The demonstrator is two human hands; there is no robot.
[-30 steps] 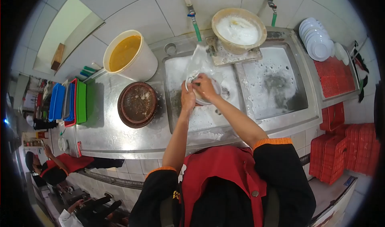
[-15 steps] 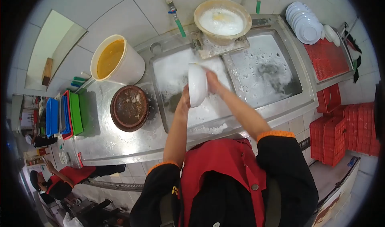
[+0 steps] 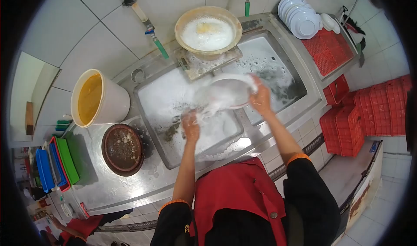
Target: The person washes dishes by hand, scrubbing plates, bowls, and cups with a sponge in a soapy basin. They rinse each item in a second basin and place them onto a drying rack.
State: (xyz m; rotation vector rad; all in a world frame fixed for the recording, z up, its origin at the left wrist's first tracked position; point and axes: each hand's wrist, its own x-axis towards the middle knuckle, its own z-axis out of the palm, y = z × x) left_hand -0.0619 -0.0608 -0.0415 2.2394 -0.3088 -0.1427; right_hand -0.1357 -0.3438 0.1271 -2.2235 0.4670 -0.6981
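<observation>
My right hand (image 3: 260, 97) grips the right rim of a white bowl (image 3: 232, 91), which is tilted and smeared by motion above the divider between the two sinks. Sudsy water spills off the bowl's left side. Lower and to the left, my left hand (image 3: 190, 125) is apart from the bowl, over the foamy water of the left sink (image 3: 163, 91); splashing and motion blur hide its fingers. The right sink (image 3: 282, 63) holds water with thinner foam.
A basin of suds (image 3: 178, 28) stands on a ledge behind the sinks. Left are a bucket of yellow liquid (image 3: 115, 102), a brown round dish (image 3: 123, 149) and coloured trays (image 3: 67, 161). White plates (image 3: 304, 25) stand at back right, above red crates (image 3: 343, 133).
The bowl has gone from upright between both hands to tilted in my right hand, further right. My left hand has let go and sits lower left. The camera view has shifted.
</observation>
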